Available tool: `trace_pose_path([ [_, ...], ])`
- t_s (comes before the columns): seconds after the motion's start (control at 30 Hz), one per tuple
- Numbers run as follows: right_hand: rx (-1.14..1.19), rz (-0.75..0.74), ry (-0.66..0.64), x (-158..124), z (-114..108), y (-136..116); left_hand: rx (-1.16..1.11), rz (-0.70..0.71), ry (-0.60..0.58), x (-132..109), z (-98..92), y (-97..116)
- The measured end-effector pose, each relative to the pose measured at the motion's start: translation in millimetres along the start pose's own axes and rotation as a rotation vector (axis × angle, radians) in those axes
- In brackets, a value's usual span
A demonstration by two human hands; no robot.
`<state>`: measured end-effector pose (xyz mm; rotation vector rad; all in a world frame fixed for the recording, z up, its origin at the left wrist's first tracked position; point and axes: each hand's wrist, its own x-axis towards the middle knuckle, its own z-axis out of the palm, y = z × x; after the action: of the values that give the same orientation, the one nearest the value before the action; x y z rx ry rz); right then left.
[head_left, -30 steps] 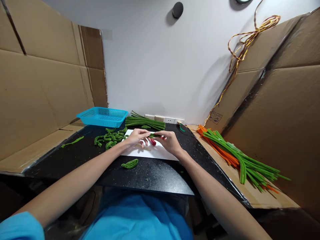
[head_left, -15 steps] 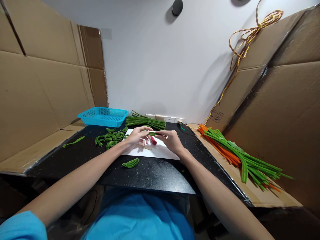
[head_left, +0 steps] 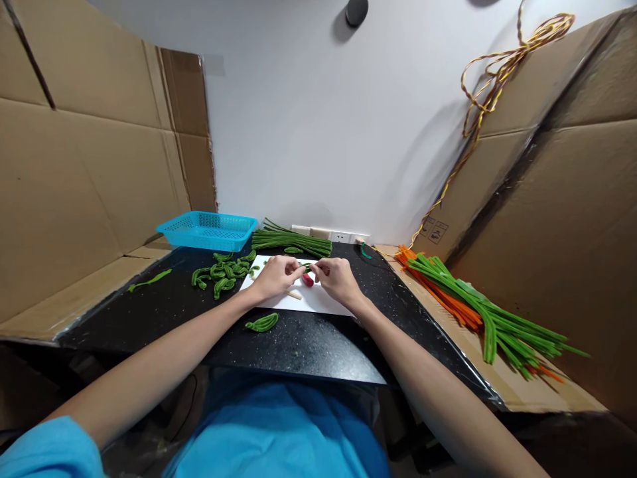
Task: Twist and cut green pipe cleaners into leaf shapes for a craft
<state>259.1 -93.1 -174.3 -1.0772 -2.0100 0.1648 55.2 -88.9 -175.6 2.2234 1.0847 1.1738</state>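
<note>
Just above the white sheet (head_left: 326, 304), the left hand (head_left: 277, 275) and the right hand (head_left: 339, 277) face each other with a narrow gap between them, thumbs and fingers of both pinched on a short green pipe-cleaner piece (head_left: 306, 267), mostly covered by the fingertips. Beneath it a small red object (head_left: 308, 281) shows between the hands, too small to name surely. A tan stick (head_left: 294, 295) lies near the left hand, partly hidden by it, inside the sheet's near edge.

Past that edge, a leaf-shaped green piece (head_left: 263, 323) rests on the black tabletop (head_left: 308, 345), between the sheet and the table's front edge. Off the sheet's left end sits a cluster of bent green loops (head_left: 219, 271); farther left, a bright green strip (head_left: 150, 280) lies by itself, with a stretch of tabletop between the two. Behind the sheet, a bundle of dark green pipe cleaners (head_left: 293, 242) runs along the wall side, beside the blue basket (head_left: 204, 243) at the back left.

Right of the right forearm, a band of tabletop reaches to the cardboard, where orange pipe cleaners (head_left: 450, 305) lie partly under bright green pipe cleaners (head_left: 490, 318).
</note>
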Motion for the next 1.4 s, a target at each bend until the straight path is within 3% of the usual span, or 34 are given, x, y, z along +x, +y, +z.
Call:
trace_pose_path([
  [0.2,0.084,0.048,0.056,-3,5,-10,-0.020,-0.025,0.029,5,1.1,-4],
  [0.37,0.233,0.081,0.094,-2,3,-16,-0.149,-0.016,-0.059,5,-3.8,-1],
  [0.53,0.590,0.155,0.034,0,4,-19,-0.374,-0.010,-0.174,4,-6.4,4],
  [0.7,0.768,0.189,-0.034,-1,13,-18,-0.280,0.048,-0.198,3,-4.8,4],
  [0.87,0.711,0.170,-0.011,-2,18,-15,-0.069,0.156,-0.217,-1,-3.9,7],
  [0.97,0.665,0.162,-0.002,-1,14,-15,-0.192,0.136,-0.237,-1,-1.4,6],
  [1.07,0.580,0.128,0.000,0,9,-15,-0.306,0.081,-0.163,1,1.6,3],
  [1.27,0.401,0.057,-0.022,1,5,-9,-0.209,0.008,-0.073,2,2.9,3],
  [1.4,0.433,0.081,-0.045,3,8,-7,-0.186,0.036,-0.069,2,1.1,3],
])
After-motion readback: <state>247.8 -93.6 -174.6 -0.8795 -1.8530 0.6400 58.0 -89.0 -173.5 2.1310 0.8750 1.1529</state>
